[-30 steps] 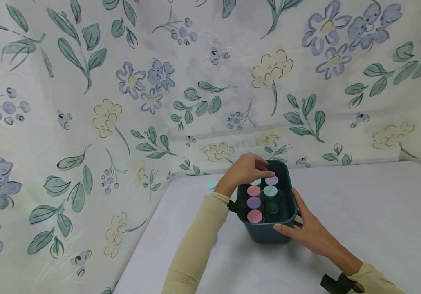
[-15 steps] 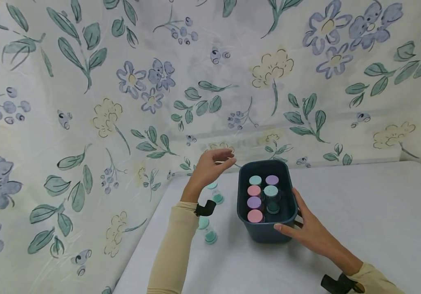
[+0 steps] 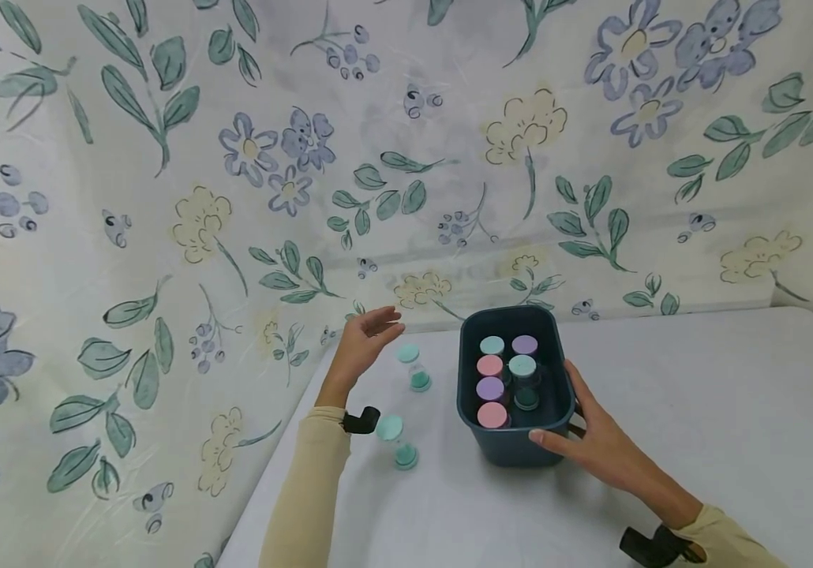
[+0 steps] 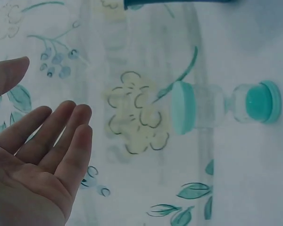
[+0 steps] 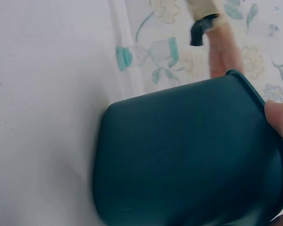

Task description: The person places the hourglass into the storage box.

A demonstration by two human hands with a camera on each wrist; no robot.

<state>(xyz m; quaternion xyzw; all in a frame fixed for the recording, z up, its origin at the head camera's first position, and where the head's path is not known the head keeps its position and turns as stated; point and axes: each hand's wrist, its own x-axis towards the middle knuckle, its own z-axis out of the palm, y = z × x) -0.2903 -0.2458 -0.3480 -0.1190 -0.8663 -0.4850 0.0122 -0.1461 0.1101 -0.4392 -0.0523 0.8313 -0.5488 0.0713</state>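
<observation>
A dark teal plastic bin (image 3: 516, 450) stands on the white table, holding several hourglasses with pink (image 3: 489, 365), purple (image 3: 524, 345) and mint caps. My right hand (image 3: 608, 446) grips the bin's near right corner, thumb (image 5: 279, 117) at the rim and fingers along the side by the handle. To the left of the bin stand two mint-capped hourglasses with teal sand, a far one (image 3: 415, 368) and a nearer one (image 3: 399, 443). My left hand (image 3: 364, 343) is in the air beside the far one, holding nothing. Its fingers look relaxed and slightly bent in the left wrist view.
The white table (image 3: 698, 394) stretches to the right of the bin. A floral-patterned sheet (image 3: 378, 181) hangs behind the table and down its left side. Dark wrist cameras (image 3: 361, 420) are strapped on both wrists.
My left hand has come out from over the bin and moved left past the far hourglass, showing the two hourglasses on the table. The right hand and the bin have stayed in place.
</observation>
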